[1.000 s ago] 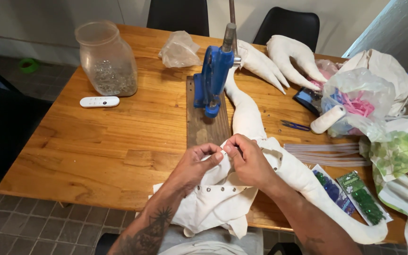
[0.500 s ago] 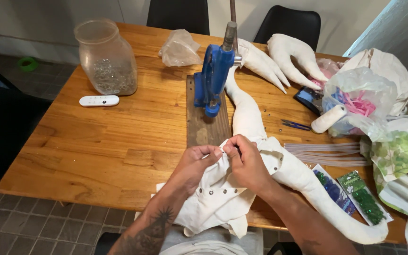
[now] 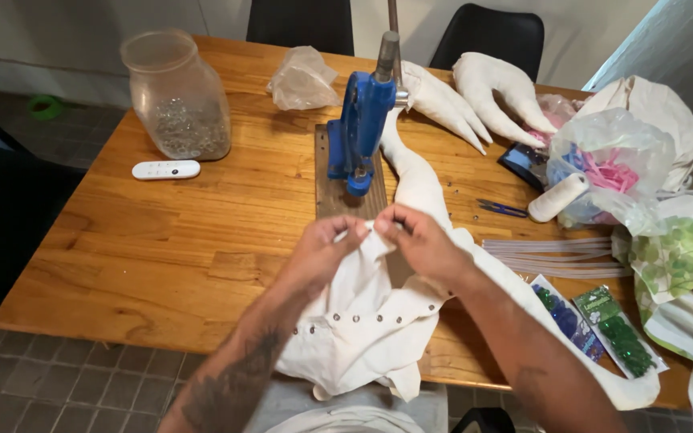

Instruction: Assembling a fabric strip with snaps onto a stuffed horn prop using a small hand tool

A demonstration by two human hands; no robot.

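Left hand (image 3: 326,248) and right hand (image 3: 420,240) meeting fingertip to fingertip at table centre, both pinching a raised fold of cream-white cotton fabric (image 3: 370,321) with a row of small metal eyelets along 1 edge. Fabric draped off near edge of light wooden table (image 3: 162,248), lower part hanging toward lap. Directly beyond hands: blue cast-metal hand press (image 3: 360,128) mounted upright on a dark wooden plank (image 3: 338,196). Stuffed white cloth tube (image 3: 415,180) running from press base toward hands, passing just right of them. Behind press: 2 white stuffed cloth hand shapes (image 3: 475,96), fingers pointing right. Far left: clear glass jar (image 3: 176,96) partly filled with small shiny pieces; slim white remote control (image 3: 166,169) just in front of it. Crumpled clear plastic bag (image 3: 302,78) near far edge. Right side: white thread spool (image 3: 557,197), small blue-handled snips (image 3: 500,208), flat packets of blue and green beads (image 3: 595,325), heap of bags.
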